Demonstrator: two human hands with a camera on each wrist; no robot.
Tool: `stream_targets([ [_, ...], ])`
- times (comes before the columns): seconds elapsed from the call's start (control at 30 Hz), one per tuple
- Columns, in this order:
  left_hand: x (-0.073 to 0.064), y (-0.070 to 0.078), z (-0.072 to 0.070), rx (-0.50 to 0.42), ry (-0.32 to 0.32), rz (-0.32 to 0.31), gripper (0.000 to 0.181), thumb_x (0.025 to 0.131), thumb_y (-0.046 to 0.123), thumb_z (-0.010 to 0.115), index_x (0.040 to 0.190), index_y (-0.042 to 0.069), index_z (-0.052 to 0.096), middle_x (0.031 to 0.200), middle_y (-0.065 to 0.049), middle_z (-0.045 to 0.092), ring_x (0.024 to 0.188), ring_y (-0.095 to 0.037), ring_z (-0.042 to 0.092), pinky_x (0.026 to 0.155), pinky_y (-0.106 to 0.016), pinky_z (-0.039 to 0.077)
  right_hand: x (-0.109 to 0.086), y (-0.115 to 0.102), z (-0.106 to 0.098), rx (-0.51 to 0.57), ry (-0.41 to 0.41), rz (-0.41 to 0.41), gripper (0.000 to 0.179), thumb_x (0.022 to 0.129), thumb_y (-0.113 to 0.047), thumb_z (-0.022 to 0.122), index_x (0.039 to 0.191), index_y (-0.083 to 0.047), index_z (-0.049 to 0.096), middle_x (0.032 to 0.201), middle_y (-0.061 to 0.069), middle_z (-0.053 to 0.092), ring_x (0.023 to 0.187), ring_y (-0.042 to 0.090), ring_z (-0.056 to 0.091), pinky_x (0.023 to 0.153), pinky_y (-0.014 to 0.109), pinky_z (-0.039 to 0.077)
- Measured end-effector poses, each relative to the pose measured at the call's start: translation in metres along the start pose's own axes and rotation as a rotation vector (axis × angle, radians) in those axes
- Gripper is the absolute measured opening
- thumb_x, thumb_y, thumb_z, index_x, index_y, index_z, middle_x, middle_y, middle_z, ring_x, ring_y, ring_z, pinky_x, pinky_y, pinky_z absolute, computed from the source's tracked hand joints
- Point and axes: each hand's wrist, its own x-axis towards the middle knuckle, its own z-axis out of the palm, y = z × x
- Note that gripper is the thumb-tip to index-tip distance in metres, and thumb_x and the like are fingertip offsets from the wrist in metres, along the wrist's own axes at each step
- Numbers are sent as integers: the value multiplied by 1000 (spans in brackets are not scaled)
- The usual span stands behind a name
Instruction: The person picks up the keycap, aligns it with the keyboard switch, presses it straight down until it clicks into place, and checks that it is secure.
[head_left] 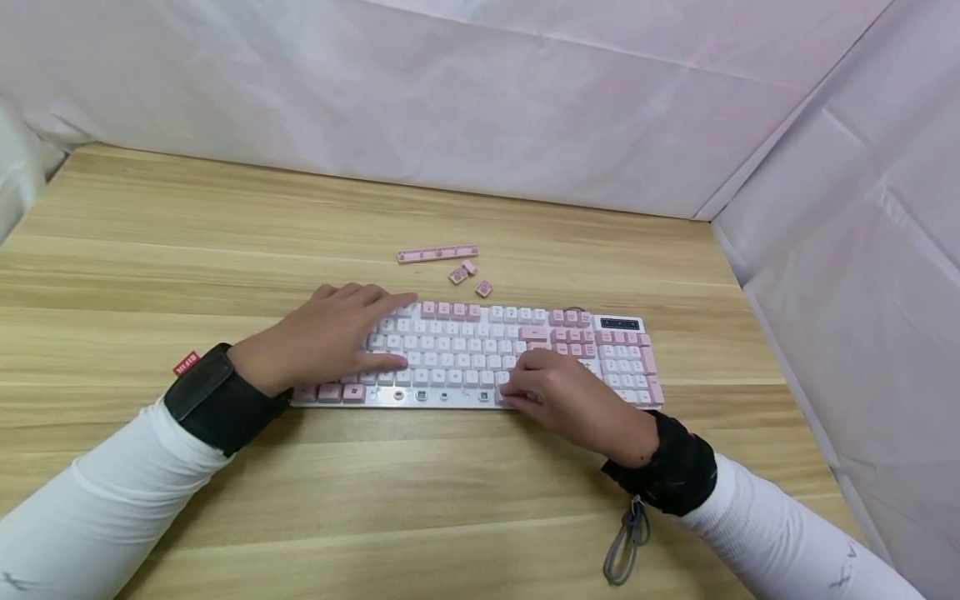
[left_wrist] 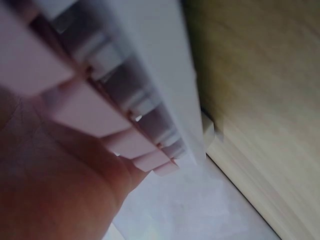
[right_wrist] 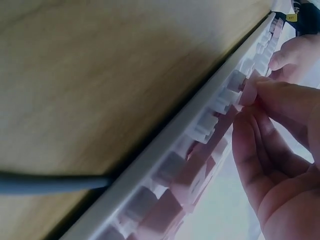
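Note:
A white keyboard [head_left: 622, 323] with white and pink keycaps lies on the wooden table. Across its left part rests my left hand [head_left: 324, 337], thumb and fingers spread and covering some keys. My right hand [head_left: 558, 396] is at the front row, right of the middle, where thumb and fingertips pinch a pink keycap [right_wrist: 249, 91] at the keyboard. Along that front row, bare switches [head_left: 422, 396] show in a stretch without keycaps. Behind the keyboard lie a long pink spacebar [head_left: 437, 253] and a few small loose pink keycaps [head_left: 483, 288].
A grey cable loop [head_left: 627, 542] hangs from the right wristband [head_left: 667, 467]. Another black band [head_left: 221, 400] wraps the left wrist. White cloth [head_left: 420, 92] stands behind the table [head_left: 420, 500] and along its right side.

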Motion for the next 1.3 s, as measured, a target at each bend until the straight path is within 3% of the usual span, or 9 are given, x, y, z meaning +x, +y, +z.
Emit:
stream_targets([
  [0.37, 0, 0, 1, 1, -2, -1, 89, 87, 68, 62, 158, 25, 32, 147, -14, 51, 139, -39, 45, 110, -64, 32, -2, -10, 2, -69, 28, -6, 7, 84, -13, 80, 89, -8, 79, 81, -2, 62, 74, 6, 55, 64, 17, 49],
  [0.6, 0, -1, 1, -4, -1, -4, 89, 86, 69, 62, 158, 25, 31, 147, -14, 51, 139, -39, 44, 110, -64, 32, -9, -15, 5, -87, 43, -23, 11, 87, -5, 76, 98, -6, 78, 87, 3, 62, 78, 10, 53, 67, 21, 49],
  [0.8, 0, -1, 0, -8, 2, 2, 89, 86, 69, 62, 158, 24, 32, 146, -13, 52, 139, -38, 45, 110, -64, 32, -14, -18, 9, -191, 19, -62, 24, 84, 1, 76, 107, -5, 77, 94, 6, 63, 84, 14, 54, 73, 23, 53],
  [1.0, 0, 0, 0, -6, -1, 2, 89, 86, 68, 63, 158, 24, 33, 146, -13, 52, 138, -38, 45, 110, -64, 33, -13, -20, 10, -249, 50, -64, 16, 87, -3, 76, 102, -7, 78, 91, 5, 64, 82, 13, 56, 70, 23, 54],
  [1.13, -1, 1, -1, -8, -6, -3, 89, 86, 68, 63, 158, 24, 33, 146, -13, 52, 138, -39, 45, 110, -64, 33, -8, -21, 5, -225, 4, -42, 11, 90, -6, 73, 99, -10, 79, 91, 3, 66, 82, 12, 59, 70, 23, 55],
  [1.3, -2, 2, -1, -12, 0, 7, 88, 87, 67, 63, 158, 23, 33, 147, -13, 52, 139, -37, 44, 111, -65, 32, 3, -16, -8, -100, -40, -17, 5, 89, -15, 76, 90, -12, 80, 85, -2, 68, 78, 8, 63, 70, 22, 55],
])
